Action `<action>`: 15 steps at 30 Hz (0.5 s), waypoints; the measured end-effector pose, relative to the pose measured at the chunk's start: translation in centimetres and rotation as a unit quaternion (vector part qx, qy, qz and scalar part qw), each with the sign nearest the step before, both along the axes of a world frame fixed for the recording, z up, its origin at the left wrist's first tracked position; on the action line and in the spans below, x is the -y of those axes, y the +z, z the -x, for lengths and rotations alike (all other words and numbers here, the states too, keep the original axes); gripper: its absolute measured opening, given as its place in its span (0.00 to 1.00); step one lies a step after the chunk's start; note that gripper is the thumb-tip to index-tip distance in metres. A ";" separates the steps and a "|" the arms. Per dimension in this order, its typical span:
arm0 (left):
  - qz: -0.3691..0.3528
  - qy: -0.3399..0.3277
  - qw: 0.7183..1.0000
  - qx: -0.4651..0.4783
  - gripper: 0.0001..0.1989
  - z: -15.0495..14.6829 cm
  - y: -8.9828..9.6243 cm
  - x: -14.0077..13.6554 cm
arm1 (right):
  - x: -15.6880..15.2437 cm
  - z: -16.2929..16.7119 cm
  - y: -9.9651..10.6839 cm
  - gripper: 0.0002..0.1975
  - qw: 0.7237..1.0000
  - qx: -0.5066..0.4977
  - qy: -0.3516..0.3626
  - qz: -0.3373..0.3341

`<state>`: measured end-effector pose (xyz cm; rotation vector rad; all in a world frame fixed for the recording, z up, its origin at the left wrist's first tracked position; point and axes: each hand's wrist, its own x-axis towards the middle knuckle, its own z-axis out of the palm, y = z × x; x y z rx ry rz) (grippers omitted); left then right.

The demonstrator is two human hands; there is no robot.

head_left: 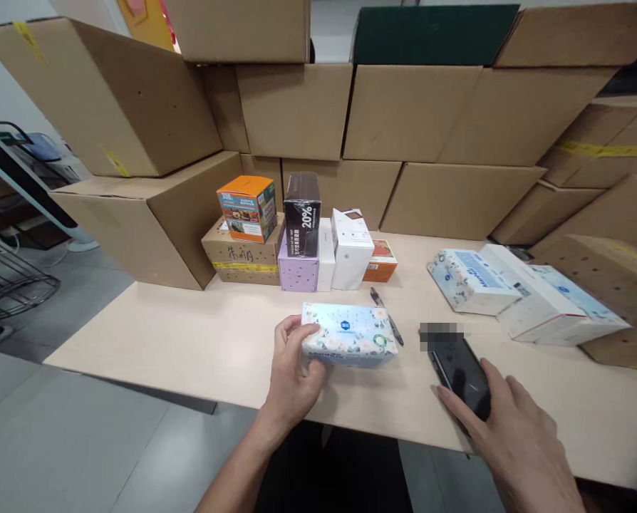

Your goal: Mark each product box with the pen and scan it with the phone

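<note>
My left hand (296, 360) grips the left end of a pale blue, floral tissue pack (358, 331), thumb in front and fingers over the top. The pack is lengthwise above the near part of the table; whether its underside touches the surface I cannot tell. My right hand (516, 420) is closed around the near end of a black smartphone (460, 374), its dark screen facing up. The phone's far end is covered by a blurred patch. Between pack and phone, a black pen (387, 317) lies slantwise, partly behind the pack.
A light wooden table (211, 335) carries an orange box (248, 206) on a brown carton (244, 256), a dark box (302, 214) on a purple box (298, 271), and white boxes (352, 249). More floral packs (473, 281) lie right. Stacked cartons (409, 114) wall the back.
</note>
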<state>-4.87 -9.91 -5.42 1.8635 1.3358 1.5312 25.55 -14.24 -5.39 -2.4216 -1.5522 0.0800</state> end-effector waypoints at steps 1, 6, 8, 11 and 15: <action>-0.003 0.003 1.000 -0.004 0.27 0.0 0.0 0.0 | 0.2 0.0 -0.2 0.46 1.000 0.000 0.002 0.015; -0.027 0.008 0.998 -0.048 0.31 -0.1 -0.2 0.1 | 0.5 1.1 -0.1 0.42 1.000 0.025 0.005 0.009; -0.021 0.004 0.997 -0.071 0.29 -0.1 -0.2 0.1 | 0.2 1.9 0.4 0.41 0.998 0.051 -0.007 -0.027; -0.016 0.008 0.996 -0.092 0.28 -0.2 -0.2 0.0 | -1.2 3.3 1.5 0.36 0.992 0.064 0.027 -0.104; -0.021 0.014 0.995 -0.099 0.28 -0.3 -0.4 -0.1 | -4.7 5.3 3.3 0.26 0.986 0.067 0.135 -0.067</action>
